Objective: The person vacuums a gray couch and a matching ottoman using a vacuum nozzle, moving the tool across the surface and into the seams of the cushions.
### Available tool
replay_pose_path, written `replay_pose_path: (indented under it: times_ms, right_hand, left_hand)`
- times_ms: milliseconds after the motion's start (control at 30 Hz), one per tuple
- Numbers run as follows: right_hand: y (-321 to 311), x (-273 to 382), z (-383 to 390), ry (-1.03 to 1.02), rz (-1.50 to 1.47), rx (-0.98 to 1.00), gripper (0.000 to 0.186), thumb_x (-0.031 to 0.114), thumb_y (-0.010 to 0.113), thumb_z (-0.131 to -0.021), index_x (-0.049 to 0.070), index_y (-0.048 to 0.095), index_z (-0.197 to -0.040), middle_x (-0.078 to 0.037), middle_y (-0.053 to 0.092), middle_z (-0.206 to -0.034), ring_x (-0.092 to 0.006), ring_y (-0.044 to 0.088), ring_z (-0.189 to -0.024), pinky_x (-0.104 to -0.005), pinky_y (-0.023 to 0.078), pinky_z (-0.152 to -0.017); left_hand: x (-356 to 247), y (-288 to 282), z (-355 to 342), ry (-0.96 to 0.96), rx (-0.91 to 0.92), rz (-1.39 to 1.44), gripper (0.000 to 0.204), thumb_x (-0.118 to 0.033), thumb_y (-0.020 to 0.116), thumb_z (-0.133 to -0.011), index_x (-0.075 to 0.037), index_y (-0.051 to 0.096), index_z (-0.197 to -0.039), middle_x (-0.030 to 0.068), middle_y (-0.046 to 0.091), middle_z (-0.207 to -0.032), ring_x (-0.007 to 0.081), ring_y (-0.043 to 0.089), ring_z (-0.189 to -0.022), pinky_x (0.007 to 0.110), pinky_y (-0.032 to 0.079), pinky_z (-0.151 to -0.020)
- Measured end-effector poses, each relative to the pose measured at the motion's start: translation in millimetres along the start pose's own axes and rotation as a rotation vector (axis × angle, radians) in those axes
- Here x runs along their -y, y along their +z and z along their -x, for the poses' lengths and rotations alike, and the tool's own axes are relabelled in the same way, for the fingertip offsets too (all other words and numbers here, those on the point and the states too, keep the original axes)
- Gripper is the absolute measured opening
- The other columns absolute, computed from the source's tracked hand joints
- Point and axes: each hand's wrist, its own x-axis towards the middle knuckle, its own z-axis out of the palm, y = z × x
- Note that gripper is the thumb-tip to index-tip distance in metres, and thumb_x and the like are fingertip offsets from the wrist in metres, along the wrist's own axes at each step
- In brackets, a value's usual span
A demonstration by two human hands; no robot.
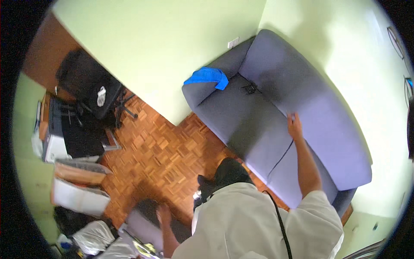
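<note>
My right hand [294,126] is raised over the grey sofa [254,123], near where the seat meets the backrest. Its fingers are drawn together, and a thin black cable [281,160] runs from its wrist side down across the seat. The exact grip on the cable is hidden by the hand. My left hand [164,215] hangs low at my other side, in front of a dark grey padded seat [148,231]; it is blurred and its fingers are not clear. Nothing can be made out in it.
A blue cloth [207,77] drapes over the sofa's far arm, with a small black object [249,89] on the seat nearby. Left stand a black office chair [110,97], cardboard boxes [82,196] and plastic bags [94,237]. Parquet floor [159,151] lies between. A black cord [279,220] crosses my shirt.
</note>
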Motion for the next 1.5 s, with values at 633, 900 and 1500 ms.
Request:
replay_pose_path:
  times_ms: [633,900,1500]
  right_hand:
    - [312,120,-611,0.165,-0.334,0.465,0.043,0.041,0.052,-0.102,0.004,0.073,-0.105,-0.007,0.067,-0.093,-0.0204,0.061,-0.087,-0.0375,0.048,-0.081]
    - [374,83,-652,0.192,-0.352,0.529,0.048,0.049,0.053,-0.1,0.005,0.073,-0.101,-0.009,0.069,-0.098,-0.0234,0.06,-0.093,-0.0366,0.047,-0.088]
    - [388,67,-666,0.214,-0.232,0.451,0.044,0.038,0.057,-0.098,0.004,0.066,-0.125,-0.017,0.072,-0.111,-0.026,0.067,-0.101,-0.04,0.051,-0.091]
  left_hand:
    - [-390,-563,-425,0.312,-1.58,-0.439,0.104,-0.067,0.071,-0.081,0.001,0.034,-0.151,0.0328,0.009,-0.161,0.0487,-0.002,-0.151,0.072,-0.004,-0.112]
    - [-411,-562,-421,0.346,-1.477,-0.573,0.1,-0.059,0.064,-0.09,0.002,0.015,-0.153,0.0273,-0.006,-0.163,0.0484,-0.009,-0.15,0.072,-0.002,-0.113]
    - [-421,-553,-412,0.287,-1.43,-0.546,0.101,-0.054,0.062,-0.093,0.004,0.007,-0.155,0.028,-0.011,-0.162,0.0475,-0.014,-0.149,0.07,-0.002,-0.115]
